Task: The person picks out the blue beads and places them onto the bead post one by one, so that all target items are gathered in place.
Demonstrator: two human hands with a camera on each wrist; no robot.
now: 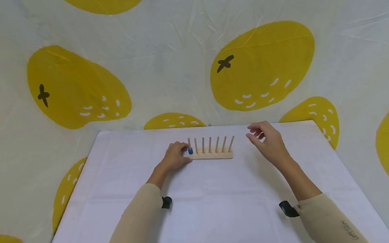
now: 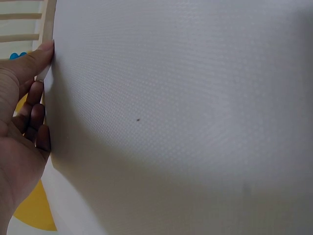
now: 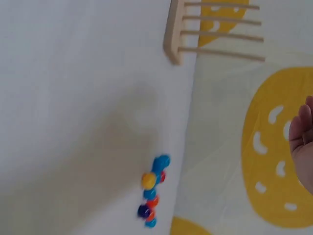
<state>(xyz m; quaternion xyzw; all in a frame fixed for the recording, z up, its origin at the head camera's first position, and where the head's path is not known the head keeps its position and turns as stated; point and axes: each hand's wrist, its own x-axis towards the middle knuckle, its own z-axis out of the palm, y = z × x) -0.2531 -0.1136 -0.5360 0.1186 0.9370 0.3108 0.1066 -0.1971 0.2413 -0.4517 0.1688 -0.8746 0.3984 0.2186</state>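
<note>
A wooden peg board [image 1: 211, 156] with a row of several upright pegs stands on the white table. My left hand [image 1: 174, 156] grips its left end, thumb against the near side and fingers around the end. Low on the leftmost peg sits a blue bead [image 1: 190, 151]; in the left wrist view, blue bead lobes [image 2: 18, 56] show past the thumb. To the right of the board, my right hand [image 1: 269, 142] is raised over the table, fingers loosely bent, thumb apart, nothing visible between them. The right wrist view catches only part of that hand [image 3: 303, 147].
Loose beads [image 3: 149, 181] in blue, yellow, orange, red and dark purple lie clustered on the table, beyond the board's right end in the right wrist view. A cloth backdrop [image 1: 175, 61] with yellow fruit prints rises behind the table's back edge.
</note>
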